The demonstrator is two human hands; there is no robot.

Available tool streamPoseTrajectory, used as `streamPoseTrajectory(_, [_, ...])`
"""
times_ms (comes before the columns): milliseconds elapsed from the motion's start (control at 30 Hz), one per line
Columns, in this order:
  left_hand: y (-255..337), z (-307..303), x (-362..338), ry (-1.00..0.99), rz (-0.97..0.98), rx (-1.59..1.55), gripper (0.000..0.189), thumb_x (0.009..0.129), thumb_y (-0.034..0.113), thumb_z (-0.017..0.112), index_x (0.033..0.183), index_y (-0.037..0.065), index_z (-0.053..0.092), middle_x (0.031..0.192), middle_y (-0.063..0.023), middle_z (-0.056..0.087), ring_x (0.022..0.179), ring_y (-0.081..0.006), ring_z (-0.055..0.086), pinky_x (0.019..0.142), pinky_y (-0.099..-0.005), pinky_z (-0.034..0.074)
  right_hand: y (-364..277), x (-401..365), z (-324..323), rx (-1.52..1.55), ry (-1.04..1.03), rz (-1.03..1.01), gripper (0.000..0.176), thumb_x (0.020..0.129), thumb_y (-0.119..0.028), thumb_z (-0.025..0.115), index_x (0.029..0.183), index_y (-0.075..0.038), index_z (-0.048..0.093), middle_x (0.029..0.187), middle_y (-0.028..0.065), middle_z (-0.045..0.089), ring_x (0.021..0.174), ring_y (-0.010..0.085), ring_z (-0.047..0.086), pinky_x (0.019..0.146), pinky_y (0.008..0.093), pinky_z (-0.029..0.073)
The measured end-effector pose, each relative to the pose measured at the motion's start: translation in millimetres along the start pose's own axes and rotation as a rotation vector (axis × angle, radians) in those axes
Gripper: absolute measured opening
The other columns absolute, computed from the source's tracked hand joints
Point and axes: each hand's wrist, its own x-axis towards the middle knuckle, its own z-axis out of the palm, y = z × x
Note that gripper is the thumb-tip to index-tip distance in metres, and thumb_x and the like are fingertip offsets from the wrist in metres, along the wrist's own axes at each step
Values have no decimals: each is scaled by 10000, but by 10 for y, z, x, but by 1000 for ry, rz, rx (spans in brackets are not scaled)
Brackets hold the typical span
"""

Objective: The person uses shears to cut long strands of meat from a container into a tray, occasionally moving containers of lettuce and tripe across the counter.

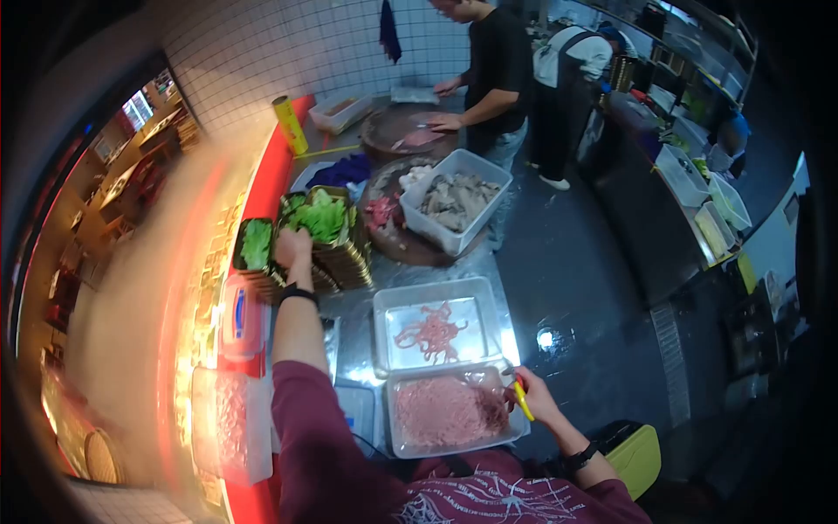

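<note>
Lettuce point(323, 215) sits atop stacked gold trays point(346, 264); our left hand point(293, 248) is at its near edge — we can't tell if it grips. Our right hand point(539, 397) — clamped on yellow-handled tool point(523, 400), by meat tub point(391, 419).

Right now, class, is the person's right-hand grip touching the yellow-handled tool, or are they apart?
Touching. The head view shows the right-hand grip against the yellow-handled tool, with no gap between hand and handle.
</note>
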Motion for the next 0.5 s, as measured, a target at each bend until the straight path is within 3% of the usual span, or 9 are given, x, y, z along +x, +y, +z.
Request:
streamPoseTrajectory(33, [2,-26,64,16,14,8,363,762,315,583,952,18,665,983,-222,665,947,-378,640,814,-478,499,-8,31,-15,-22,-12,14,313,791,-97,684,1081,-50,574,784,119,584,704,156,505,675,323,463])
streamPoseTrajectory(67, [4,-45,117,31,51,27,380,769,335,583,946,8,662,988,-222,662,950,-382,636,809,-476,498,-38,84,-41,-130,-64,-120,335,828,-10,627,1148,-32,528,716,36,554,621,114,583,534,274,498])
streamPoseTrajectory(200, [86,-191,229,37,126,54,389,779,355,583,916,-1,653,1003,-229,654,963,-393,623,804,-472,493,-233,139,-37,-124,-82,-26,329,824,-51,640,1139,-24,549,749,63,584,646,110,568,584,279,485])
streamPoseTrajectory(267, [267,-284,286,77,159,36,351,787,297,567,889,-30,644,905,-232,669,890,-386,644,782,-493,481,-297,166,-29,-216,-42,-147,333,817,-85,646,1138,-42,567,787,92,605,683,131,575,636,294,483])
streamPoseTrajectory(333, [551,-341,345,-166,86,-64,352,804,298,563,915,-27,639,810,-183,687,729,-339,680,718,-463,508,-238,194,-6,-168,-56,-102,338,814,-92,646,1142,-58,573,807,104,611,709,143,578,658,304,483])
streamPoseTrajectory(367, [644,-129,374,-160,72,-291,363,835,286,549,948,-51,623,720,-160,682,568,-273,675,620,-402,531,-220,219,-13,-130,-61,-67,343,812,-100,645,1147,-73,580,827,117,617,736,155,581,681,314,482])
streamPoseTrajectory(400, [637,314,648,-192,31,-365,372,854,263,547,975,-84,606,713,-193,672,520,-231,668,551,-351,535,-226,235,-13,-124,-70,-70,343,812,-100,645,1147,-73,580,827,117,617,736,155,581,681,314,482])
streamPoseTrajectory(433, [930,202,291,-244,12,-491,376,862,244,546,958,-115,599,739,-230,669,525,-253,670,532,-357,540,-257,234,-12,-99,-104,-36,343,814,-103,644,1149,-71,577,834,119,620,747,159,584,689,319,482])
streamPoseTrajectory(500, [1181,762,188,-352,-118,-906,308,829,114,562,1047,-100,518,988,-199,592,633,-286,649,464,-388,586,-477,241,-86,-29,-161,72,346,820,-111,638,1156,-67,569,855,138,630,752,184,593,703,337,486])
